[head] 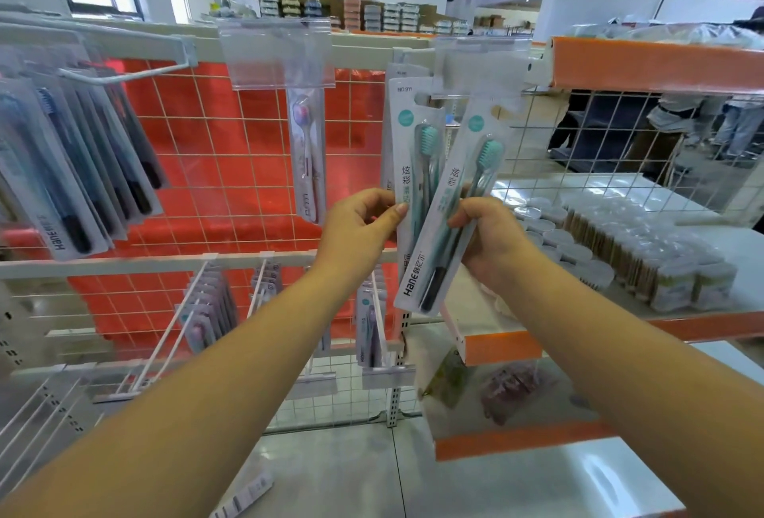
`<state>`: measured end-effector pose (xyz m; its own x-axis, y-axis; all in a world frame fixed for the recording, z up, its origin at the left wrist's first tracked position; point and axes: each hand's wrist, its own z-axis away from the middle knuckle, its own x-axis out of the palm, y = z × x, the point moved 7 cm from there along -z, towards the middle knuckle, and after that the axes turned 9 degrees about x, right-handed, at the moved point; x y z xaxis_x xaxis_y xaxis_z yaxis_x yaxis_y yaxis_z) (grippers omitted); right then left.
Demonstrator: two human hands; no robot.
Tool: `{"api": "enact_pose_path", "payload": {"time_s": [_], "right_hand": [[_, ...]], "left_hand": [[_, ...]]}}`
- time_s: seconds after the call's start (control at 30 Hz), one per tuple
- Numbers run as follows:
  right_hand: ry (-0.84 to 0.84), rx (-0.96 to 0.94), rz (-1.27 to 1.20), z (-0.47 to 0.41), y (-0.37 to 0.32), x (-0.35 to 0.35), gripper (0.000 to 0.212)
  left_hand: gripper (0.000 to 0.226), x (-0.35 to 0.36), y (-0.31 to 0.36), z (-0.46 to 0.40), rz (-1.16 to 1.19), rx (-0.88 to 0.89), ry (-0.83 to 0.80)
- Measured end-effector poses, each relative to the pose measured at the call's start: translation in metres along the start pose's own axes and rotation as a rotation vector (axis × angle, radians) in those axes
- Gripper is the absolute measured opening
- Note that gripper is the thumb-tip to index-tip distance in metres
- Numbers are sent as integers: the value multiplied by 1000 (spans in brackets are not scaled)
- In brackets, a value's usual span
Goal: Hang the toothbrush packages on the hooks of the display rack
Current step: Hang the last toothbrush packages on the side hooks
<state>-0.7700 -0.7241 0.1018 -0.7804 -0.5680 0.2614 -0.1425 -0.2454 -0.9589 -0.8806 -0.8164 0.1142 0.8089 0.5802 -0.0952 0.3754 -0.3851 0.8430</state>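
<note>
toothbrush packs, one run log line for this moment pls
left hand: holds hanging pack | right hand: holds tilted pack near top right hook | step: hanging, not done

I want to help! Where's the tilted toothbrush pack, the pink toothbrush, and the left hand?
tilted toothbrush pack (463,203): head view, card middle.
pink toothbrush (306,153): head view, handle.
left hand (355,228): head view, back.

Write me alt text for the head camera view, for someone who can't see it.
Two bare hands work at a store display rack: the right hand grips a tilted toothbrush package, while the left hand pinches the packages hanging on the hook beside it. More packages hang at upper left before a red-backed wire grid.
</note>
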Motion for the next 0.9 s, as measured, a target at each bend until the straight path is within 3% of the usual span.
{"api": "enact_pose_path", "payload": {"time_s": [0.4,0.57,0.7,0.9], "right_hand": [[63,0,98,-6,-4,-8,29],[126,35,163,-11,0,-13,36],[165,69,198,-11,-1,-12,18],[204,48,208,-16,-3,-17,29]], "left_hand": [[6,3,-6,-10,-68,-5,7],[9,0,-11,-16,-143,23,7],[21,-6,-13,-21,-189,31,31],[22,-6,-19,-28,-195,18,42]]}}
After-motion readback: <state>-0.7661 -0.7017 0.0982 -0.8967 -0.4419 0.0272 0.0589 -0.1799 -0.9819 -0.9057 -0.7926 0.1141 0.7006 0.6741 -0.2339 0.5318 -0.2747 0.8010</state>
